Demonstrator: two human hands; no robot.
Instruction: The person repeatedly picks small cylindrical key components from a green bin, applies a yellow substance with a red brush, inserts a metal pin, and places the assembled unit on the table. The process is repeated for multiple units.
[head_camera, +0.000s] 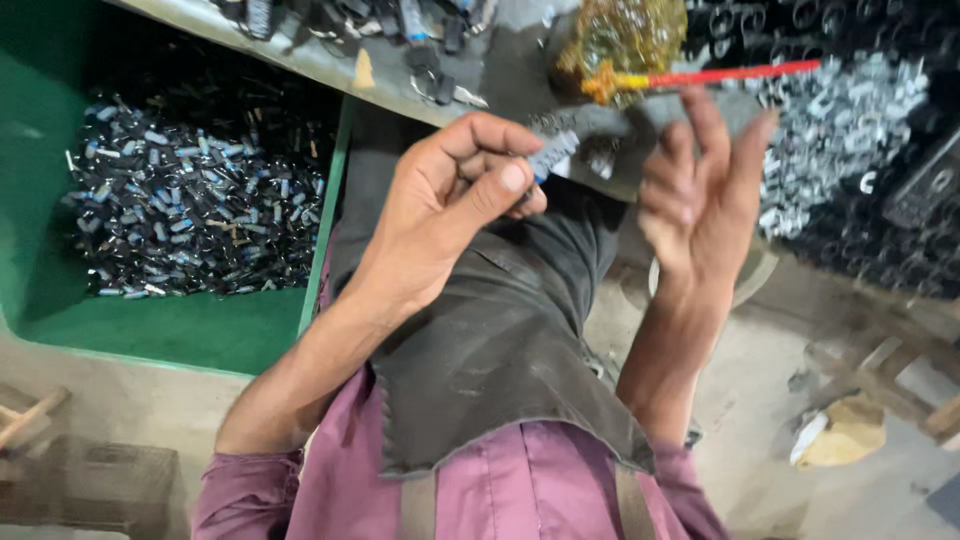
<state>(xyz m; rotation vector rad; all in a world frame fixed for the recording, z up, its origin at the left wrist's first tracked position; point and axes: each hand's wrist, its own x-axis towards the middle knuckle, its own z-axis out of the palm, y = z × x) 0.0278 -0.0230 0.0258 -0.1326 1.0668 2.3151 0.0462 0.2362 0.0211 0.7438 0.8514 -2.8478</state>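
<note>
Hands are seen from above, raised over a dark leather-looking apron (500, 350) worn over a pink shirt. A small bluish-grey metal piece (553, 155) is pinched in the left hand (455, 195), thumb pressed over curled fingers, so that hand is closed on it, a bit above frame centre. The piece is partly hidden and a little blurred, so its exact shape can't be made out, probably a small ribbed clip or key-like stamping.

The right hand (700, 190) is held open just at 3 o'clock from the piece, fingers spread and slightly curled, nothing gripped, not touching the part.

Handling-wise, the piece is judged to be light, stiff and hard, possibly with sharp stamped edges and a slick surface. It's best taken by its flat sides between thumb and forefinger, as it is now, rather than by the thin end.

At 9 o'clock a green bin (180, 330) is filled with a heap of small dark and silvery parts (190, 215). At 2 o'clock a pile of bright silver parts (835, 140) is spread beside darker rings. At 12 o'clock a brass-coloured wire tangle (620, 40) with a red and yellow rod (740, 72) sits on the bench edge.
</note>
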